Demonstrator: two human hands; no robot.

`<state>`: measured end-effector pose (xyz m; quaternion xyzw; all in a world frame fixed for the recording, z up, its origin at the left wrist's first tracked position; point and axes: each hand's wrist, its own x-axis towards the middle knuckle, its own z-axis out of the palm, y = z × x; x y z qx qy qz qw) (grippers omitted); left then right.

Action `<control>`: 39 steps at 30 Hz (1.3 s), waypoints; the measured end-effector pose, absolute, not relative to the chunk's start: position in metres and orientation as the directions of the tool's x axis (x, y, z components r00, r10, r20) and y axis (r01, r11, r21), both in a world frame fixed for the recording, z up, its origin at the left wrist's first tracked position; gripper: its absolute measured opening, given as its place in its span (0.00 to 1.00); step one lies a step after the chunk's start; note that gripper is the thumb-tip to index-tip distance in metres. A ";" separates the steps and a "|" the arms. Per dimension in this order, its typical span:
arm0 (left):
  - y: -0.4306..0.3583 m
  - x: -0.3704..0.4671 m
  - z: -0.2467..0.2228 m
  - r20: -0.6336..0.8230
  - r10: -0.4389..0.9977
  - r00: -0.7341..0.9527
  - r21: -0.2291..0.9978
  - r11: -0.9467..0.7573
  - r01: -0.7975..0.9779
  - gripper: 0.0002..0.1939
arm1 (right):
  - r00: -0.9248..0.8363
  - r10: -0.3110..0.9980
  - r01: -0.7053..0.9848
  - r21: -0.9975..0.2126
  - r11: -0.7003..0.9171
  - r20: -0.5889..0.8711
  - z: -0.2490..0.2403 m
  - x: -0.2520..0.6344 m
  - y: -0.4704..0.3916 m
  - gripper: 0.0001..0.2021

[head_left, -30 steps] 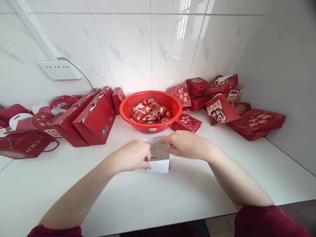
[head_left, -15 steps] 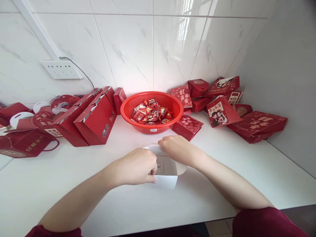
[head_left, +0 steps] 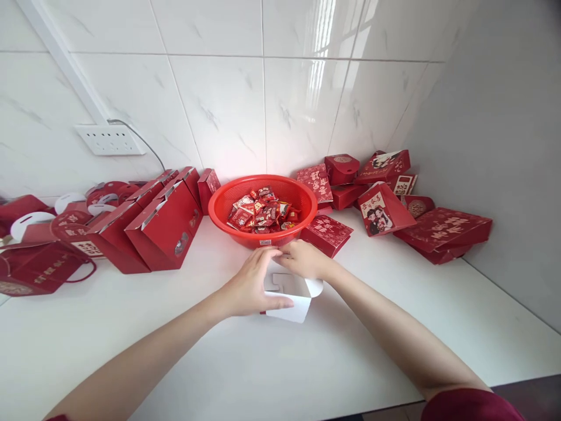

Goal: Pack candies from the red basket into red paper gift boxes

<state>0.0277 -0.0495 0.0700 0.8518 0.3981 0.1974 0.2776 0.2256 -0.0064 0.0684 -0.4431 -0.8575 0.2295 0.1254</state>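
A small open cardboard box [head_left: 290, 309], white inside with its flaps spread, rests on the table in front of me. My left hand [head_left: 245, 286] spans its left side, the thumb over the near flap and the fingers reaching to the far edge. At that far edge, my right hand [head_left: 303, 259] has its fingers curled on the cardboard; their tips are partly hidden. Just beyond both hands stands a red plastic basket [head_left: 239, 235] holding many red-wrapped candies [head_left: 265, 210].
On the left stand several red gift boxes [head_left: 164, 234], some with round white-backed handles. More red patterned boxes [head_left: 442, 231] lie piled on the right, one flat red box [head_left: 328, 234] beside the basket. A tiled wall with a socket strip [head_left: 109, 140] closes the back.
My left hand has opened from a curled grip inside the box to span its side from near flap to far edge. My right hand stays at the far edge. The view has tilted up slightly.
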 end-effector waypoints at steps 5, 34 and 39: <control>-0.059 0.016 0.020 0.420 0.757 0.501 0.772 -0.588 0.241 0.50 | -0.338 0.932 0.096 -0.980 0.173 0.132 0.017 0.216 -0.014 0.29; -0.044 -0.006 -0.009 0.510 0.723 0.465 0.791 -0.607 0.077 0.63 | -0.506 0.671 0.088 -0.741 0.666 0.543 -0.007 0.231 -0.045 0.51; -0.038 -0.006 -0.012 0.692 0.528 0.492 0.545 -0.829 0.123 0.71 | -0.585 0.595 0.216 -0.602 0.769 0.551 -0.019 0.226 -0.042 0.67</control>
